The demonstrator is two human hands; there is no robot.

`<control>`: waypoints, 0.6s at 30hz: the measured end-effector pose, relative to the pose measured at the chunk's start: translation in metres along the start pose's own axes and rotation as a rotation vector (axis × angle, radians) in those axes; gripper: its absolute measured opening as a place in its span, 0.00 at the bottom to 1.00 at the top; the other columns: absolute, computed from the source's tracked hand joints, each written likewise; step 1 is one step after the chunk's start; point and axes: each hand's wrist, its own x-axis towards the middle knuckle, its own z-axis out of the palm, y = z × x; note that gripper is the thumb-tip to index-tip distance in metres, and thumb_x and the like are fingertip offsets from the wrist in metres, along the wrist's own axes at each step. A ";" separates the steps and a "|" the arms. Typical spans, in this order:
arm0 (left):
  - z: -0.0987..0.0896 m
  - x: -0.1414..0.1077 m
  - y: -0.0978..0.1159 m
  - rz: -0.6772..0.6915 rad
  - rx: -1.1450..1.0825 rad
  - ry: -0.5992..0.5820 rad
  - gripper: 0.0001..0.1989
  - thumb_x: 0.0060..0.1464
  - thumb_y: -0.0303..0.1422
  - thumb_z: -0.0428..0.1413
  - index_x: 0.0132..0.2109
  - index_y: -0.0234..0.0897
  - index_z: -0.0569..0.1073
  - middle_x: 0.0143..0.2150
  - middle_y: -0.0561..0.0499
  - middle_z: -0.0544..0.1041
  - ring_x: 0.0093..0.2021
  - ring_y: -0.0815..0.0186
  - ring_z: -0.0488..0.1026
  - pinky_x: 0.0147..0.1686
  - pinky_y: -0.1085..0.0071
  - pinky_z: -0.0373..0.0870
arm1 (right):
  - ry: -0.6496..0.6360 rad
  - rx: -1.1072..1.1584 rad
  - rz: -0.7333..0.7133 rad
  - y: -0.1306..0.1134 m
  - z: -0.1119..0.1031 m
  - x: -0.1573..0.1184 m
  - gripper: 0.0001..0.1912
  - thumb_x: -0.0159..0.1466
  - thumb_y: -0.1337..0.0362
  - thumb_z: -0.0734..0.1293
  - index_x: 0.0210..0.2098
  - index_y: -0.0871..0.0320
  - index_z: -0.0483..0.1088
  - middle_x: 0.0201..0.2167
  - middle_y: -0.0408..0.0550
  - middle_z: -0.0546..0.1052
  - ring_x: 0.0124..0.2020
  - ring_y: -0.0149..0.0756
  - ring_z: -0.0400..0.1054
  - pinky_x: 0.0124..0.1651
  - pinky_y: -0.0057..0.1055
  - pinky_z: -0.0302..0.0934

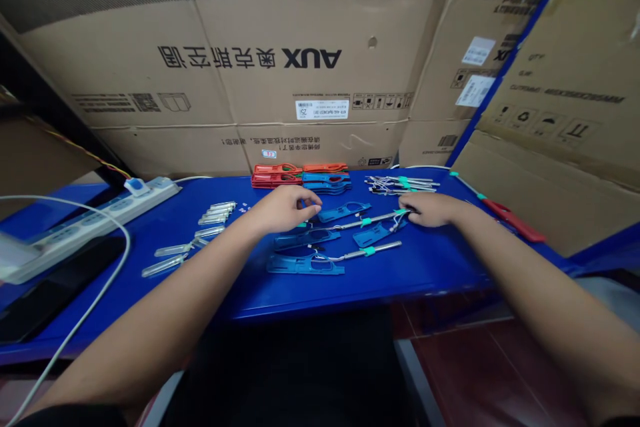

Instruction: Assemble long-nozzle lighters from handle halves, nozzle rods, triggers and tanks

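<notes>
My left hand [286,209] hovers over the blue table, its fingers loosely curved with a gap between thumb and forefinger, and nothing shows in it. Close to its fingertips lies a blue plastic shell [344,212]. My right hand [426,209] is closed at the wired end of a thin metal tube [383,217] with green tape. Below that tube are another blue shell half [371,235], a blue shell [305,239] and the nearest blue shell [305,265], which has a second taped metal tube [373,251] by its right end.
Stacked red shells [277,177] and more blue shells stand at the back, beside bundled wired tubes [403,184]. Clear plastic pieces [167,265] lie left, near a power strip [100,227] and black phone [63,287]. A red-handled tool [515,219] lies right; cardboard [240,20] walls the back.
</notes>
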 end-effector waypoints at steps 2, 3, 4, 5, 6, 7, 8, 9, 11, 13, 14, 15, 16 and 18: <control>0.003 -0.003 0.000 0.023 -0.005 -0.025 0.14 0.59 0.39 0.54 0.47 0.38 0.79 0.40 0.49 0.82 0.39 0.65 0.76 0.40 0.71 0.67 | 0.036 0.002 0.023 0.007 -0.001 -0.003 0.06 0.58 0.67 0.60 0.36 0.55 0.63 0.39 0.52 0.74 0.37 0.43 0.69 0.38 0.35 0.60; 0.004 -0.004 -0.001 0.024 -0.011 -0.041 0.14 0.59 0.39 0.54 0.46 0.38 0.79 0.40 0.49 0.82 0.39 0.65 0.76 0.40 0.71 0.67 | 0.065 0.002 0.037 0.011 -0.003 -0.005 0.06 0.59 0.67 0.60 0.37 0.55 0.63 0.39 0.53 0.74 0.38 0.43 0.69 0.39 0.35 0.60; 0.005 -0.004 -0.001 0.022 -0.019 -0.055 0.14 0.59 0.39 0.54 0.46 0.38 0.79 0.40 0.49 0.82 0.38 0.65 0.76 0.39 0.71 0.67 | 0.098 0.001 0.047 0.015 -0.004 -0.006 0.06 0.59 0.67 0.60 0.37 0.55 0.63 0.39 0.53 0.74 0.39 0.44 0.69 0.40 0.35 0.60; 0.006 -0.004 -0.001 0.018 -0.027 -0.064 0.14 0.59 0.39 0.54 0.46 0.37 0.79 0.40 0.49 0.82 0.38 0.65 0.76 0.39 0.70 0.67 | 0.132 -0.004 0.050 0.018 -0.007 -0.007 0.06 0.60 0.66 0.59 0.38 0.55 0.63 0.40 0.54 0.74 0.39 0.44 0.69 0.41 0.35 0.60; 0.007 -0.005 -0.001 0.014 -0.036 -0.065 0.15 0.59 0.39 0.54 0.47 0.37 0.79 0.39 0.49 0.82 0.38 0.64 0.76 0.39 0.70 0.67 | 0.164 -0.011 0.046 0.020 -0.010 -0.008 0.07 0.60 0.66 0.59 0.38 0.56 0.64 0.41 0.55 0.74 0.40 0.44 0.69 0.41 0.36 0.60; 0.008 -0.005 -0.001 0.014 -0.044 -0.059 0.15 0.59 0.39 0.54 0.47 0.37 0.79 0.39 0.48 0.82 0.38 0.64 0.76 0.39 0.70 0.67 | 0.192 -0.017 0.035 0.020 -0.013 -0.008 0.07 0.60 0.66 0.59 0.39 0.56 0.64 0.41 0.56 0.74 0.40 0.45 0.69 0.42 0.36 0.60; 0.008 -0.005 -0.001 0.018 -0.047 -0.050 0.15 0.59 0.39 0.54 0.47 0.37 0.79 0.39 0.48 0.82 0.38 0.64 0.76 0.39 0.70 0.67 | 0.214 -0.022 0.019 0.018 -0.016 -0.009 0.08 0.60 0.66 0.59 0.39 0.56 0.65 0.42 0.56 0.74 0.40 0.45 0.69 0.41 0.36 0.60; 0.009 -0.005 -0.001 0.025 -0.048 -0.043 0.15 0.59 0.40 0.54 0.47 0.37 0.79 0.40 0.48 0.82 0.38 0.64 0.76 0.39 0.70 0.67 | 0.230 -0.026 0.000 0.014 -0.020 -0.008 0.08 0.60 0.66 0.59 0.39 0.56 0.65 0.42 0.56 0.73 0.39 0.44 0.68 0.41 0.36 0.60; 0.010 -0.005 -0.001 0.033 -0.048 -0.036 0.15 0.59 0.40 0.54 0.47 0.37 0.79 0.41 0.48 0.81 0.39 0.64 0.76 0.39 0.69 0.67 | 0.243 -0.024 -0.045 0.000 -0.025 -0.005 0.07 0.61 0.66 0.59 0.39 0.57 0.66 0.41 0.56 0.73 0.38 0.43 0.68 0.41 0.35 0.59; 0.011 -0.005 -0.002 0.023 -0.045 -0.017 0.15 0.59 0.40 0.54 0.46 0.38 0.80 0.40 0.48 0.81 0.37 0.64 0.76 0.39 0.69 0.67 | 0.229 -0.012 -0.102 -0.020 -0.027 0.001 0.07 0.61 0.66 0.59 0.39 0.57 0.66 0.40 0.54 0.73 0.37 0.42 0.67 0.40 0.34 0.58; 0.010 -0.005 -0.004 0.011 -0.046 -0.001 0.15 0.59 0.40 0.54 0.46 0.38 0.80 0.39 0.48 0.82 0.36 0.64 0.76 0.38 0.69 0.66 | 0.210 -0.005 -0.135 -0.031 -0.027 0.006 0.07 0.61 0.67 0.60 0.39 0.57 0.66 0.39 0.53 0.73 0.37 0.42 0.67 0.39 0.34 0.58; 0.010 -0.004 -0.005 -0.003 -0.047 0.016 0.15 0.59 0.40 0.54 0.45 0.38 0.80 0.38 0.49 0.82 0.35 0.64 0.75 0.36 0.70 0.66 | 0.192 0.003 -0.163 -0.041 -0.026 0.011 0.07 0.60 0.67 0.60 0.38 0.57 0.67 0.39 0.53 0.73 0.37 0.41 0.67 0.39 0.33 0.57; 0.010 -0.004 -0.007 -0.014 -0.048 0.033 0.15 0.59 0.40 0.54 0.45 0.37 0.80 0.37 0.49 0.81 0.34 0.65 0.75 0.35 0.70 0.65 | 0.172 0.008 -0.191 -0.051 -0.024 0.017 0.07 0.60 0.68 0.60 0.38 0.57 0.67 0.39 0.52 0.73 0.37 0.41 0.67 0.38 0.33 0.57; 0.009 -0.003 -0.009 -0.026 -0.053 0.053 0.14 0.59 0.39 0.54 0.44 0.37 0.80 0.36 0.50 0.81 0.33 0.66 0.75 0.34 0.71 0.65 | 0.154 0.011 -0.232 -0.067 -0.022 0.028 0.08 0.60 0.68 0.61 0.38 0.57 0.68 0.39 0.52 0.73 0.38 0.41 0.67 0.39 0.33 0.57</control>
